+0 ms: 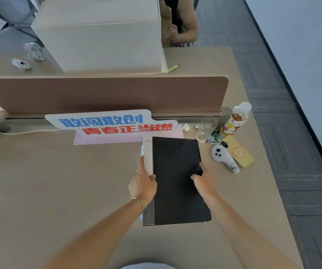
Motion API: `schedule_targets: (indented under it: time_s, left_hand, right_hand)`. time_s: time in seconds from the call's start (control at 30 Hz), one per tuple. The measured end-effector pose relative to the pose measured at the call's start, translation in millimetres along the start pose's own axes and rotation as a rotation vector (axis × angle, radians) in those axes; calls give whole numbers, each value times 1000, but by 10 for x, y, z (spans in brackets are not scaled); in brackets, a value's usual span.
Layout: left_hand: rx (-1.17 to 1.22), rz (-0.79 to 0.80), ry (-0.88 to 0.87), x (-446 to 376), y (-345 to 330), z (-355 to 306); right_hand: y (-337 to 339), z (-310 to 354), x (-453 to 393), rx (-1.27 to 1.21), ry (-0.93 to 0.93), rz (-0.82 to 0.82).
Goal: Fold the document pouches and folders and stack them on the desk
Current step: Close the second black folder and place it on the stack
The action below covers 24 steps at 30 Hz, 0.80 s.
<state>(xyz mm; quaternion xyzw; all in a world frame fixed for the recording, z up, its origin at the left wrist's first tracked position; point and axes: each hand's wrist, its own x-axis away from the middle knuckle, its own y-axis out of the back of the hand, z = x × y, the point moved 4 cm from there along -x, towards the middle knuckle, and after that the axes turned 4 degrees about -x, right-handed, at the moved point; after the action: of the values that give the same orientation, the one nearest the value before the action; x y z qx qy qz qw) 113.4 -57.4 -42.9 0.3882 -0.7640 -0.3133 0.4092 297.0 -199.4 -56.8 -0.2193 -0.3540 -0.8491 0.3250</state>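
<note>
Desk inventory:
- One closed black folder with a grey spine strip (177, 179).
- One pale pink sheet (105, 139).
- One white cut-out sign with blue and red lettering (109, 122).
- One clear plastic cup (206, 129).
- One capped drink bottle, orange label (236, 118).
- One yellow-cased phone (238, 153).
- One white plush toy (224, 158).
- One large beige cardboard box (102, 35).
- Two bare hands: left (142, 184), right (204, 181).

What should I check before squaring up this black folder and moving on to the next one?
1. Black folder closed flat on the desk: ok.
2. Left hand on the grey spine edge: ok.
3. Right hand resting on the cover: ok.
4. Phone and white toy clear of the folder's right edge: ok, apart.
5. Empty glass near the far corner: close, not touching.
6. Other folders or pouches below this one: cannot tell.
</note>
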Motion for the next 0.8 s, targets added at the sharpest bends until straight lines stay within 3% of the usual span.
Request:
schedule_targets:
  time_s: [0.23, 0.57, 0.8]
  left_hand:
    - [318, 172, 187, 13, -162, 53]
    - [334, 167, 240, -18, -104, 103]
    - [324, 215, 239, -44, -79, 95]
  right_hand:
    - [-49, 16, -38, -184, -47, 22]
    - [-91, 121, -159, -350, -75, 104]
    - [-156, 105, -84, -184, -31, 136]
